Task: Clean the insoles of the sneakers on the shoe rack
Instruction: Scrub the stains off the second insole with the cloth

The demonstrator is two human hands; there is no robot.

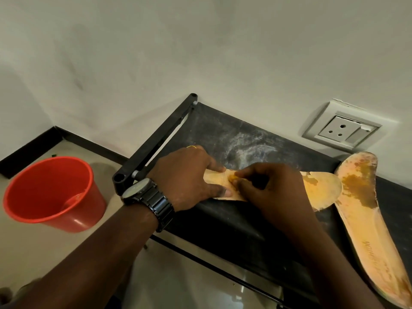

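Together, the right hand (269, 186) pinches its grip shut on a yellow scrap against the near insole (321, 188), which the left hand (189, 175) presses flat, fingers spread, on the shoe rack (223, 130); a second insole (367, 230) lies beside, a red bucket (51, 192) on the floor.

A matt black cloth shelf (234, 139), dusted white, is seen on a black metal frame (156, 139). Foam-like insoles (323, 188) look worn and stained. The red plastic bucket (53, 192) is glossy.
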